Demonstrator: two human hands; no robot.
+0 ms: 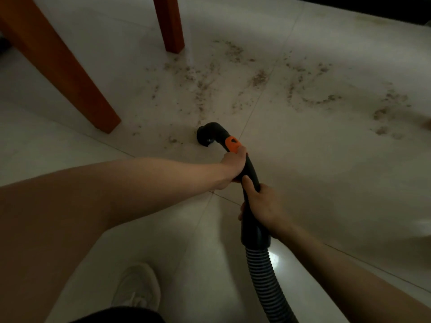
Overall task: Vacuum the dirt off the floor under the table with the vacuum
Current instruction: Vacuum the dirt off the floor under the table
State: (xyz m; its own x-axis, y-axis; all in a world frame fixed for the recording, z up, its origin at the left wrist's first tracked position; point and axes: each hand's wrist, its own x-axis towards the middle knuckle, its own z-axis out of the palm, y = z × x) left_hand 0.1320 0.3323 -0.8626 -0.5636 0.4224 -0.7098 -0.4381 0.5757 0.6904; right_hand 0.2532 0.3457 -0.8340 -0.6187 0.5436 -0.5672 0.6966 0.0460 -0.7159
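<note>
With the left hand (233,166) and right hand (261,203) both wrapped round the black curved vacuum nozzle (211,135), its mouth at the near edge of the scattered brown dirt (258,78) on the pale tiled floor (326,171), slow overlapping passes outward toward the wooden table legs (171,24) would likely lift most.

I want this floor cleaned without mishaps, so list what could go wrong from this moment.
1. The nozzle sits close to the near table leg; a sideways sweep might knock it.
2. The dirt spreads far to the right, so a short pass near the nozzle would likely leave the patches at the right.
3. The ribbed hose trails back beside the shoe; stepping back could snag it, though both the left hand and right hand grip the handle.
</note>
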